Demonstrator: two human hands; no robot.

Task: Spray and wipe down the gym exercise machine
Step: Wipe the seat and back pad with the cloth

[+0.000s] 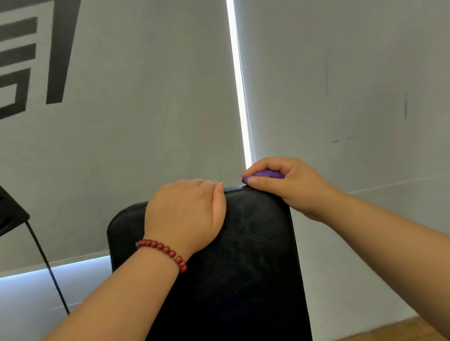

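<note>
The machine's black padded backrest [249,260] rises from the bottom centre, its top edge about mid-height. My left hand [187,214], with a red bead bracelet on the wrist, grips the pad's top edge, fingers curled over the back. My right hand [284,183] is at the pad's top right corner, closed around a bunched purple cloth [267,174] that touches the top edge. No spray bottle is in view.
Grey roller blinds [138,122] hang right behind the pad, with a bright gap between them. A black metal frame part with a thin rod [1,208] stands at the left. A strip of wooden floor [383,334] shows at the bottom right.
</note>
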